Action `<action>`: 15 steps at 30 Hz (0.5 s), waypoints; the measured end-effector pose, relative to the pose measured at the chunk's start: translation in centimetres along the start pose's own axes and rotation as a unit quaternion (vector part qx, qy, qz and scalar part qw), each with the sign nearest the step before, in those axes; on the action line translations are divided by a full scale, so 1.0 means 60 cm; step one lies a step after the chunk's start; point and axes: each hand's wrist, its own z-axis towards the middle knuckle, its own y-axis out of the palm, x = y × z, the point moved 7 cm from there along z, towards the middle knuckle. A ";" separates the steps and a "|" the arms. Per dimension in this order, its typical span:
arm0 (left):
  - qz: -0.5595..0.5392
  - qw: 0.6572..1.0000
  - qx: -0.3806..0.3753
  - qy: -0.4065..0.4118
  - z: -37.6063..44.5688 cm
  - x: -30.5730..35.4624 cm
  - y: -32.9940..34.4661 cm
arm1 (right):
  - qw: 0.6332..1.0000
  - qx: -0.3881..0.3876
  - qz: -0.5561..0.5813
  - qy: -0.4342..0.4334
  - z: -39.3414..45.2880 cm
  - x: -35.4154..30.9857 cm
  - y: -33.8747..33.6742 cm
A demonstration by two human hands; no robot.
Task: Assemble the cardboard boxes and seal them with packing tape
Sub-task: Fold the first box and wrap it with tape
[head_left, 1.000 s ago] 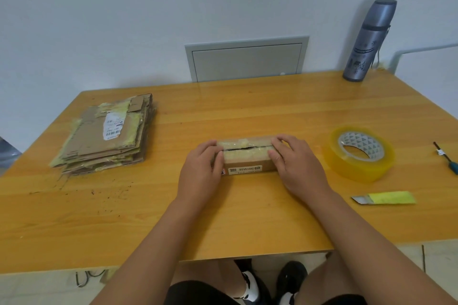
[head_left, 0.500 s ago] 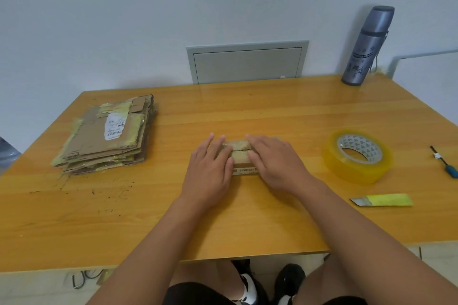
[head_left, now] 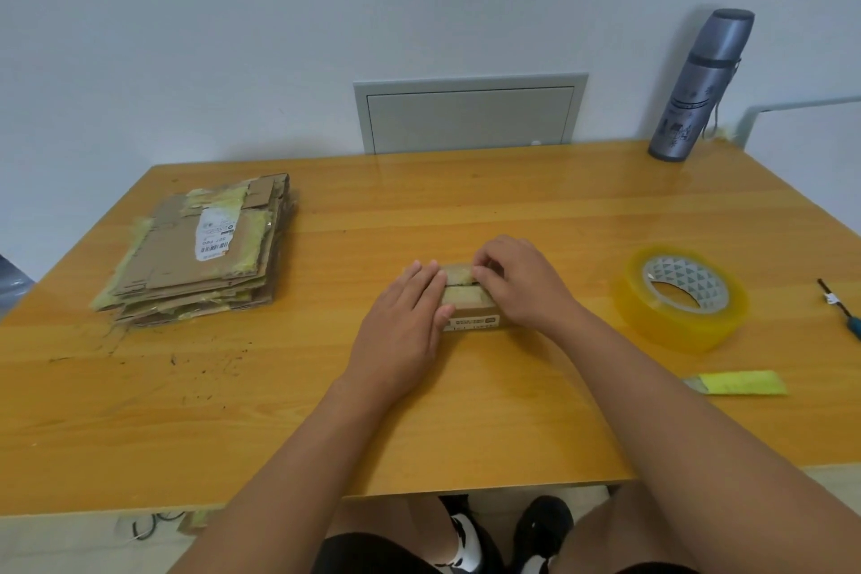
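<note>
Pressing down on the small cardboard box (head_left: 468, 301) at the middle of the wooden table (head_left: 419, 410), I see the left hand (head_left: 404, 324) laid flat with fingers straight over the box's left end, nothing grasped. The right hand (head_left: 522, 282) covers the right end, its fingertips (head_left: 482, 271) bent down onto the top flaps at the centre seam; I cannot tell whether they pinch anything. The roll of packing tape (head_left: 681, 297) lies flat to the right, well apart from the box, with a yellow utility knife (head_left: 736, 383) nearer me. A stack of flattened cardboard (head_left: 205, 256) sits far left. A grey flask (head_left: 701, 89) stands at the far right corner.
</note>
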 end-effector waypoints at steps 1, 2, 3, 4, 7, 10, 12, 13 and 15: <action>0.003 1.000 0.001 0.000 0.000 0.000 0.000 | 1.000 -0.004 -0.001 -0.006 -0.001 0.000 0.002; 0.005 1.000 0.002 0.001 0.000 -0.001 0.000 | 1.000 -0.015 -0.010 -0.010 -0.001 -0.001 0.005; 0.006 1.000 0.005 0.000 0.001 -0.001 0.000 | 0.999 -0.032 -0.025 -0.013 0.000 -0.002 0.010; 0.008 1.000 0.005 -0.001 0.001 -0.001 0.000 | 0.998 -0.046 -0.043 -0.013 0.002 -0.002 0.013; 0.012 1.000 0.004 -0.003 0.001 -0.001 0.000 | 0.997 -0.039 -0.056 -0.024 0.005 -0.007 0.016; 0.014 1.000 0.003 0.001 0.000 -0.001 0.000 | 0.998 -0.002 -0.049 -0.030 0.002 -0.010 0.014; 0.006 1.000 0.008 0.001 0.000 -0.001 0.000 | 0.995 0.038 -0.079 -0.050 -0.010 -0.013 0.009; 0.002 1.000 0.010 0.002 0.000 -0.002 0.000 | 0.990 0.055 -0.108 -0.070 -0.022 -0.016 0.008; -0.003 1.000 0.014 0.005 0.002 -0.004 -0.001 | 0.980 0.056 -0.159 -0.103 -0.053 -0.021 0.013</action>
